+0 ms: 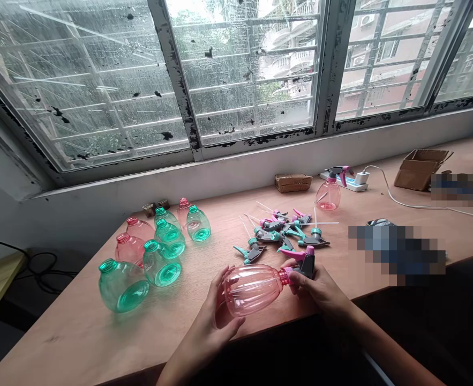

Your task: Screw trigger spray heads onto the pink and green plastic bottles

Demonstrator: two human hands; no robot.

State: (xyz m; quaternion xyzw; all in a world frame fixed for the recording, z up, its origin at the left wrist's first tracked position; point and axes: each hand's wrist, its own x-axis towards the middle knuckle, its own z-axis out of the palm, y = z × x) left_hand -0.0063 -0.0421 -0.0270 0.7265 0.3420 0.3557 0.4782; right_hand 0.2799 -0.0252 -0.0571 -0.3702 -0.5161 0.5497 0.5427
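A clear pink spray bottle [252,289] lies sideways between my hands, above the front edge of the table. My left hand [216,311] cups its base, fingers behind and thumb below. At the neck, my right hand [316,287] grips the pink collar of the spray head [307,262], which has a grey body and pink trigger. The head sits at the bottle's mouth, and its tube shows inside; how tightly it is screwed I cannot tell. Just beyond is a pile of loose spray heads [276,233] in grey, pink and teal, with thin white tubes.
Several open green bottles [124,287] and pink bottles [129,249] stand at left. A pink bottle with its spray head [328,193] stands at the back, near a power strip [354,185] with a white cable. Cardboard boxes [293,183] and blurred-out patches are behind and right.
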